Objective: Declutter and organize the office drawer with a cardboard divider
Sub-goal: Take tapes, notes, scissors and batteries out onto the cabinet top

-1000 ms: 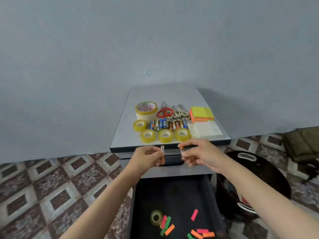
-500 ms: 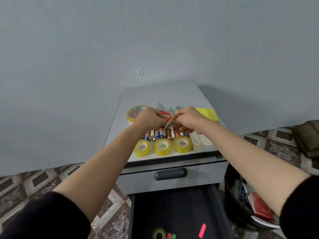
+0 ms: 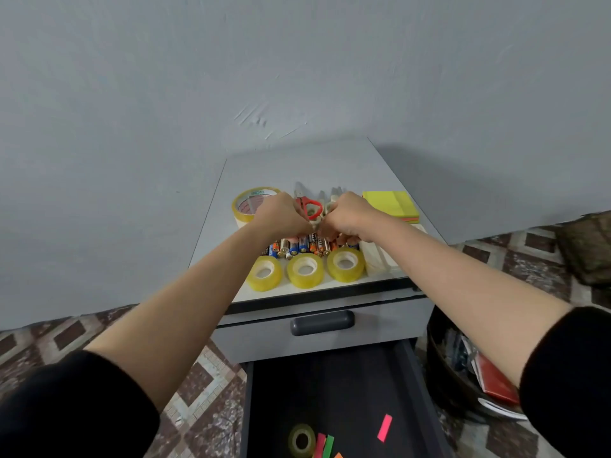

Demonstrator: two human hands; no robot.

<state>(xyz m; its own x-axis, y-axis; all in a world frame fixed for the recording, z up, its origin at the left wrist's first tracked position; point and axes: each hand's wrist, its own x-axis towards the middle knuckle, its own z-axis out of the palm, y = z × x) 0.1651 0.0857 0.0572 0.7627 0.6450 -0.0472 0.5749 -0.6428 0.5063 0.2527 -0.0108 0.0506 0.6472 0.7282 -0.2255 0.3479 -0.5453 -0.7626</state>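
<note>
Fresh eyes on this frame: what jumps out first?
The left hand and right hand are close together, fingers curled down over the row of batteries on the cabinet top; what they hold is hidden. Three yellow tape rolls sit in front of them along the near edge. Below, the open drawer shows neon paper strips on its dark floor.

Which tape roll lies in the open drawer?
The small yellowish tape roll beside neon paper strips in the dark drawer; the other rolls all sit on the grey cabinet top.
</note>
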